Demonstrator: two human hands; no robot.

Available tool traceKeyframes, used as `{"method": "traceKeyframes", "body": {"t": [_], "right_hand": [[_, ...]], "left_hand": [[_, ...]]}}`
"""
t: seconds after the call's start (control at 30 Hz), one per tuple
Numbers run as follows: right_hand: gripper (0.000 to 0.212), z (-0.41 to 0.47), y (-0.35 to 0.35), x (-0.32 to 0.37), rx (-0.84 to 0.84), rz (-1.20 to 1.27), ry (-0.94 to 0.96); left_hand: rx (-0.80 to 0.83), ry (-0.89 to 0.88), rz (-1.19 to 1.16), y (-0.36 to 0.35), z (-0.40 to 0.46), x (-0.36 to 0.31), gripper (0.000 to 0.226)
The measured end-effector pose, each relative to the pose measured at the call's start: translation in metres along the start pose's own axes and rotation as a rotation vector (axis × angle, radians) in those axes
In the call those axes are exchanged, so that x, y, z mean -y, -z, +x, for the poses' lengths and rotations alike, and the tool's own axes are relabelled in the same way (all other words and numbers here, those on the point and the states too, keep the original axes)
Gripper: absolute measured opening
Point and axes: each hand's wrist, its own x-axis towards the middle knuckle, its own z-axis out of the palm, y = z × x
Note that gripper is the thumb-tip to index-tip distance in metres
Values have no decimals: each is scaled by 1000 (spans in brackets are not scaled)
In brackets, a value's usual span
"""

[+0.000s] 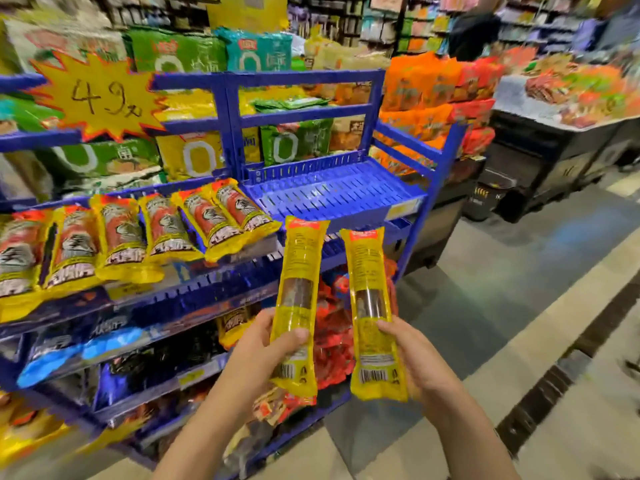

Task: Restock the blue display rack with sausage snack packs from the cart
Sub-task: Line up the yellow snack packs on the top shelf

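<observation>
My left hand (pixel 266 348) grips one long yellow sausage snack pack (pixel 299 271) near its lower end, back side facing me. My right hand (pixel 412 355) holds a second yellow sausage pack (pixel 369 289) the same way. Both packs stand nearly upright in front of the blue display rack (pixel 304 79). On the rack's middle shelf several matching packs (pixel 166 226) lie side by side, fronts up, filling the left part. To their right, the slotted blue shelf section (pixel 332 192) is bare. The cart is not in view.
Green and yellow snack bags fill the upper shelves behind a yellow starburst price sign (pixel 97 95). Orange bags (pixel 429 84) are stacked right of the rack. Lower shelves hold blue, black and red packs. A dark display table (pixel 554 133) stands at right across the tiled aisle floor (pixel 519 289).
</observation>
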Motion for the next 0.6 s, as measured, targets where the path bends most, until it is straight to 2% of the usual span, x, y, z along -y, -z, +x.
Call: {"method": "traceKeyframes", "body": {"t": [0.13, 0.27, 0.37, 0.47, 0.53, 0.6], "right_hand": [[51, 36, 24, 35, 175, 54, -74], [52, 65, 44, 71, 347, 4, -60], [62, 100, 52, 94, 403, -39, -32], [105, 133, 50, 113, 422, -72, -41], [111, 147, 55, 116, 478, -34, -25], [111, 151, 58, 116, 493, -46, -23]], "left_hand": [[-91, -37, -35, -23, 25, -14, 56], [-176, -51, -66, -47, 52, -26, 57], [-271, -91, -28, -64, 71, -36, 71], [-368, -115, -59, -79, 83, -44, 66], [-423, -94, -117, -84, 89, -49, 61], [-435, -64, -156, -87, 94, -54, 72]]}}
